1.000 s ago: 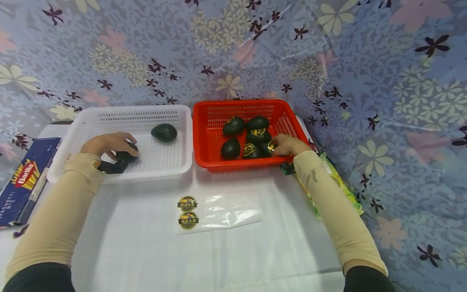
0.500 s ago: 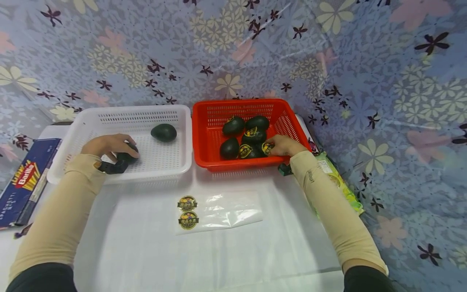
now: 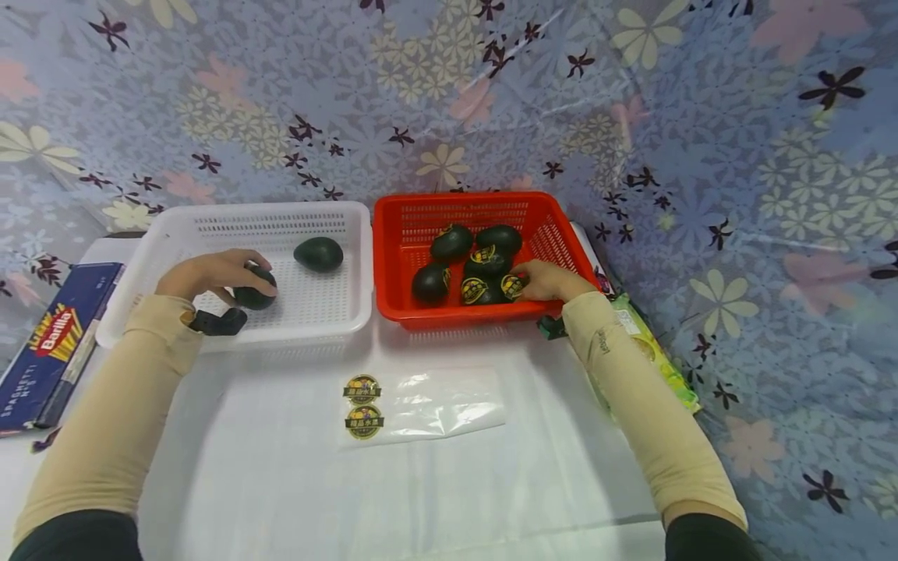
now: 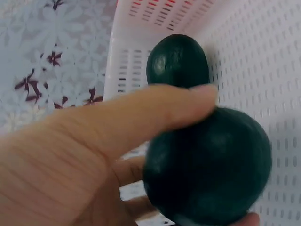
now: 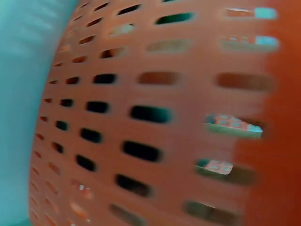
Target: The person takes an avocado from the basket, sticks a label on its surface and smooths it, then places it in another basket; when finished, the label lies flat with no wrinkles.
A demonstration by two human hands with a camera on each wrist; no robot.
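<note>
In the white basket (image 3: 175,234), the left hand (image 3: 210,273) grips a dark green avocado (image 3: 254,297), thumb and fingers (image 4: 141,117) curled round it; the left wrist view shows the thumb laid across the fruit's upper side and fingertips under it. Just beyond those fingers, toward the basket's far right corner, lies a second avocado (image 3: 319,254), bare of any sticker and apart from the held one. In the red basket (image 3: 393,234), the right hand (image 3: 543,280) rests on a stickered avocado (image 3: 514,287) at the near right corner, fingers bent over it and touching its gold label; whether they pinch the label or only press on it cannot be told. To the left of these fingers sit five more avocados, packed close, several with round gold stickers facing up. The right wrist view shows only blurred red basket wall (image 5: 155,117). On the white desk (image 3: 281,483), nearer the person than both hands and between them, lies a clear sticker sheet (image 3: 421,405) bearing two round labels at its left end. A blue Barilla spaghetti box (image 3: 52,343) lies left of the left forearm.
</note>
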